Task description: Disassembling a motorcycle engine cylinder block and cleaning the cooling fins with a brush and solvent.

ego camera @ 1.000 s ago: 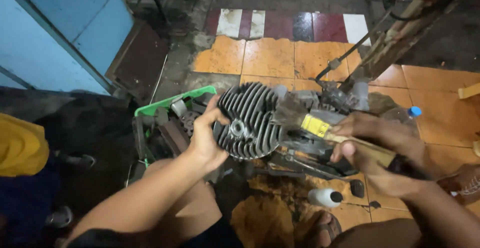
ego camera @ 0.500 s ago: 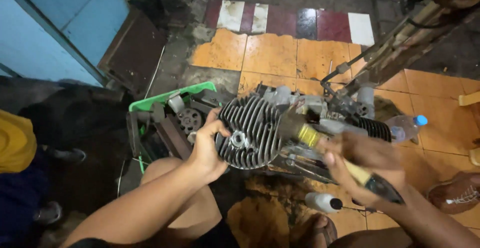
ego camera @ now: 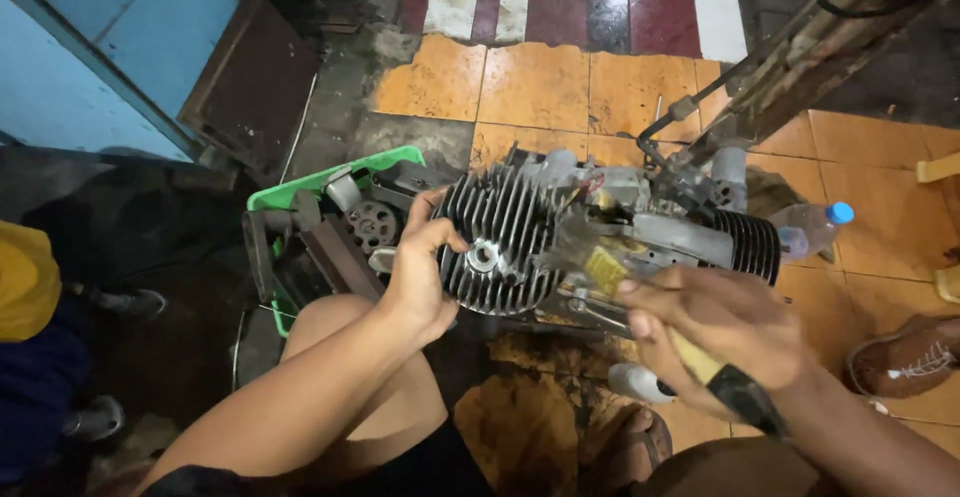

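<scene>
- The finned engine head [ego camera: 500, 247], round and dark grey with a bright hole near its middle, sits at the centre of the view on the end of the engine block [ego camera: 650, 232]; everything below is placed from it.
- The left hand [ego camera: 420, 272] is pressed against the left rim of the finned engine head, fingers curled over the upper fins and thumb low on the edge, so it is closed partway round the rim and grasping it.
- The right hand [ego camera: 715, 327] is just right of and below the finned engine head, wrapped tight round a tool handle [ego camera: 720, 382] that is yellow with a black end.
- The tool's tip reaches toward the lower right of the finned engine head; motion blur here is heavy, so whether it touches metal is hard to say.
- A second block of dark fins [ego camera: 750, 242] lies further right of the finned engine head, on the same engine.
- A clear plastic bottle [ego camera: 810, 227] with a blue cap lies beyond that, on the orange floor tiles [ego camera: 540, 82].
- A green tray [ego camera: 300, 189] holding metal parts, a small gear [ego camera: 373, 225] among them, stands just left of the finned engine head, behind the left hand.
- A brown shoe [ego camera: 910, 357] rests well to the right.
- The person's bare knee [ego camera: 340, 322] is below left of the finned engine head.
</scene>
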